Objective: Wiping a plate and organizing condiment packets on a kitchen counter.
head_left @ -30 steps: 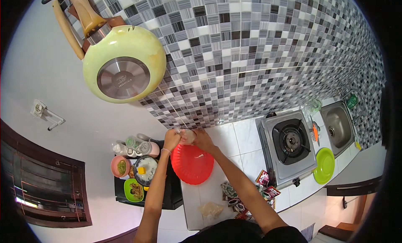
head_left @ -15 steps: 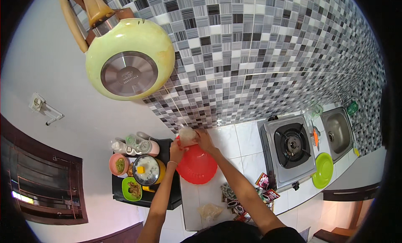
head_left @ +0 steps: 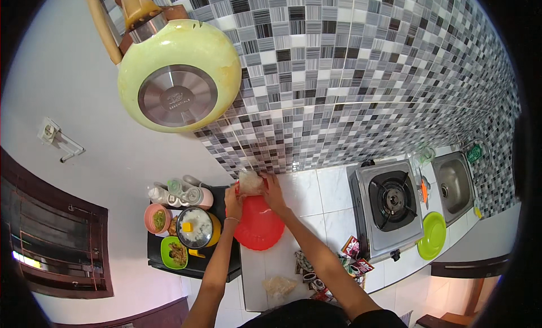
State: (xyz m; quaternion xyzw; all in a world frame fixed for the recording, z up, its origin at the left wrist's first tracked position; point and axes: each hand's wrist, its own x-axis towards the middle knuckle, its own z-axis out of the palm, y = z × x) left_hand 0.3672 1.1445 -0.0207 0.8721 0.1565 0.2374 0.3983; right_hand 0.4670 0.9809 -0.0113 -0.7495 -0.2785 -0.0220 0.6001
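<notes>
A clear plastic bag [head_left: 250, 183] with something whitish in it stands at the far side of the counter, close to the tiled wall. My left hand [head_left: 232, 203] is closed on its left side, and my right hand [head_left: 274, 193] grips its right side. Just below the bag lies a round red plastic dish [head_left: 259, 226]; bits of red also show beside my fingers. Part of the bag's lower end is hidden by the hands. Nearer to me, another clear bag [head_left: 279, 286] with pale contents rests on the white counter.
Left, a black stand [head_left: 228, 268] carries a lidded pot of rice [head_left: 197, 237], a green bowl [head_left: 174, 253], a pink bowl [head_left: 158, 218] and bottles. Right are colourful packets [head_left: 351, 247], a gas stove [head_left: 389, 201], a green plate [head_left: 432, 236] and a sink [head_left: 454, 184]. A pan [head_left: 178, 79] hangs above.
Both hands stay on the bag, with my left fingers shifted slightly along its left side. The bag now looks a little more upright. The whole view has moved slightly.
</notes>
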